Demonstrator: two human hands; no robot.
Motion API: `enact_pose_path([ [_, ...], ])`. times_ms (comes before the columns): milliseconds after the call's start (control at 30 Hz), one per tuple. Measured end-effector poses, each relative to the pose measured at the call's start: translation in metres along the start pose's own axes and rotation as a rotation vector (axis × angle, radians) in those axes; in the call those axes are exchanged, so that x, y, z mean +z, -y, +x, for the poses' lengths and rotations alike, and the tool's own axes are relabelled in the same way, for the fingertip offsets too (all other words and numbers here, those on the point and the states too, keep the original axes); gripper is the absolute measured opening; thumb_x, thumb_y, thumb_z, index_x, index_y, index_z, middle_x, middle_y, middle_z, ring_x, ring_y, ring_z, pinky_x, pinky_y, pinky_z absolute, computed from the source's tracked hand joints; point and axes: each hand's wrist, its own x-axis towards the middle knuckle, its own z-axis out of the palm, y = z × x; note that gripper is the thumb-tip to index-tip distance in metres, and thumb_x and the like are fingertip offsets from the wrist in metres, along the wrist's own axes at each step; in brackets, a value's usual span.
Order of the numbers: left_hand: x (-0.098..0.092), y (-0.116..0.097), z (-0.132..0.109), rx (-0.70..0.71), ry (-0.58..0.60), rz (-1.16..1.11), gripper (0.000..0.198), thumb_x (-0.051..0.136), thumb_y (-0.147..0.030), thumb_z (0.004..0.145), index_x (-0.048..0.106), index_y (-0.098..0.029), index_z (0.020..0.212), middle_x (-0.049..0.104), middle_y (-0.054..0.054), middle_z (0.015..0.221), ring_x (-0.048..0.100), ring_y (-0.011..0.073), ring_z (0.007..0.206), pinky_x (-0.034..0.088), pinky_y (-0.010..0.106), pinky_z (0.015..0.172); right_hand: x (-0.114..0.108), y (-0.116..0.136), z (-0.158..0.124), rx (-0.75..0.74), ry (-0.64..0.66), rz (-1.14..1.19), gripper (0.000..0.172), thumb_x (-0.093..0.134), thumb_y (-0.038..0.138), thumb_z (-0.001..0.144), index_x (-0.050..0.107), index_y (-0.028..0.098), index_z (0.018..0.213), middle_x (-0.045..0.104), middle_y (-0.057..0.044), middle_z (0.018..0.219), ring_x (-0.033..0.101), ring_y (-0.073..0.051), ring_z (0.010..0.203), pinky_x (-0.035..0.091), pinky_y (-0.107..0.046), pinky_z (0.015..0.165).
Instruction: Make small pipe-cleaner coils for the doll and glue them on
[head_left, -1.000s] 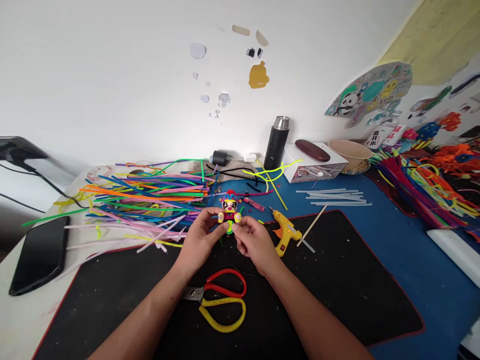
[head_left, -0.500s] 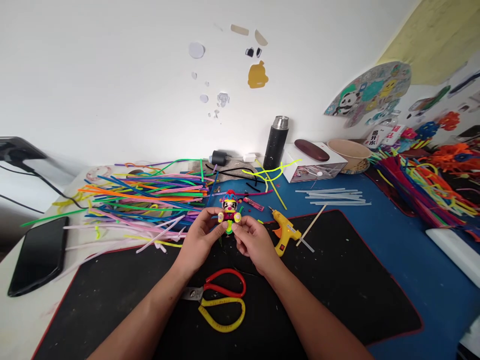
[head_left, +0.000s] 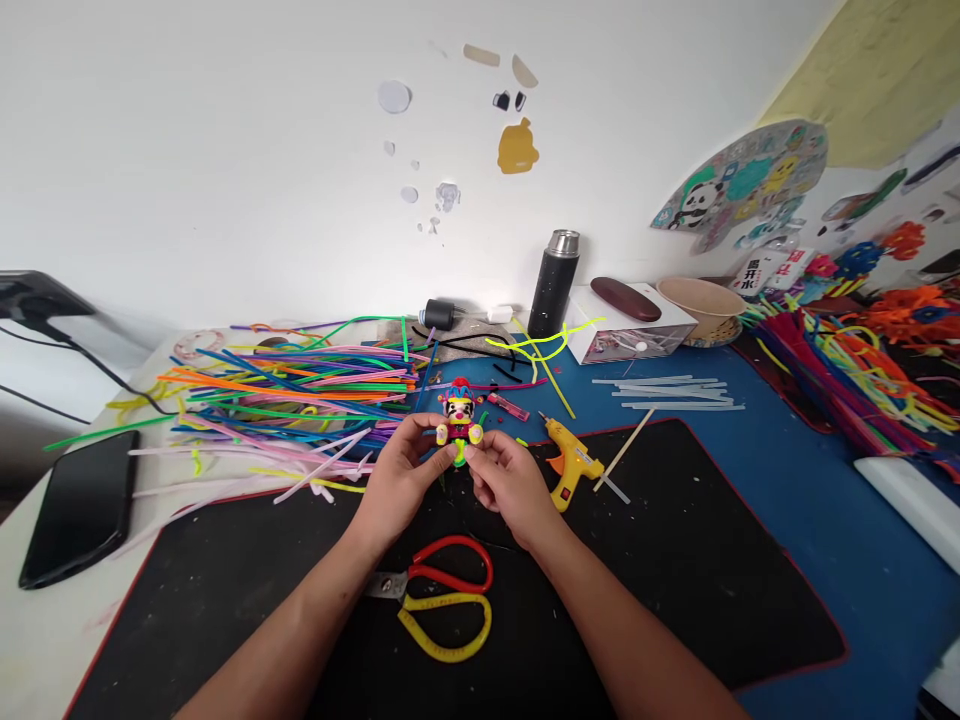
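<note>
A small colourful figurine [head_left: 459,418] with a red hat, painted face and yellow hands is held upright above the black mat [head_left: 675,580]. My left hand [head_left: 397,480] pinches its left side with thumb and fingers. From the right, my right hand [head_left: 510,482] pinches its lower part near a green piece. Both hands are closed on it. Red and yellow scissors [head_left: 442,600] lie on the mat just below my wrists.
A heap of coloured pipe cleaners [head_left: 285,410] covers the left. A yellow glue gun [head_left: 571,462] and clear glue sticks [head_left: 667,392] lie to the right. A black flask [head_left: 553,285], white box [head_left: 626,325], bowl [head_left: 709,305] stand behind. A phone [head_left: 79,505] lies far left.
</note>
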Motion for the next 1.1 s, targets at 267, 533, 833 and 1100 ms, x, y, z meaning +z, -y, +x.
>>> enact_pose_path([
  [267,0.000,0.004,0.000,-0.013,-0.021,-0.040,0.039,0.094,-0.035,0.075,0.071,-0.024,0.103,0.069,0.001,0.105,0.069,0.0217,0.103,0.055,0.033,0.094,0.000,-0.001,0.000,-0.003,0.006,0.002,0.042,0.080,0.056,0.080,0.056,0.022,0.083,0.050,0.010,0.055,0.039,-0.006,0.039,0.019,-0.019,0.037],
  [533,-0.006,-0.007,0.007,-0.182,-0.123,-0.350,0.044,0.097,-0.030,0.067,0.068,-0.023,0.098,0.069,0.000,0.101,0.068,0.0163,0.085,0.061,0.032,0.077,-0.001,0.001,-0.002,-0.013,-0.025,0.017,0.042,0.080,0.057,0.081,0.059,0.021,0.087,0.052,0.009,0.057,0.041,-0.007,0.040,0.022,-0.019,0.037],
  [833,-0.015,-0.008,0.013,-0.233,-0.177,-0.489,0.036,0.095,-0.020,0.068,0.071,-0.022,0.094,0.069,-0.002,0.097,0.068,0.0157,0.086,0.067,0.035,0.078,-0.002,0.002,-0.002,-0.014,-0.015,0.000,0.042,0.079,0.059,0.082,0.060,0.021,0.087,0.051,0.008,0.058,0.041,-0.007,0.041,0.020,-0.019,0.038],
  [1100,-0.012,-0.009,0.012,-0.235,-0.174,-0.461,0.041,0.098,-0.023,0.064,0.071,-0.021,0.094,0.068,0.000,0.101,0.068,0.0155,0.086,0.067,0.033,0.075,-0.001,0.003,-0.003,-0.015,-0.014,-0.005,0.042,0.078,0.058,0.082,0.060,0.021,0.087,0.051,0.008,0.058,0.041,-0.007,0.041,0.020,-0.019,0.037],
])
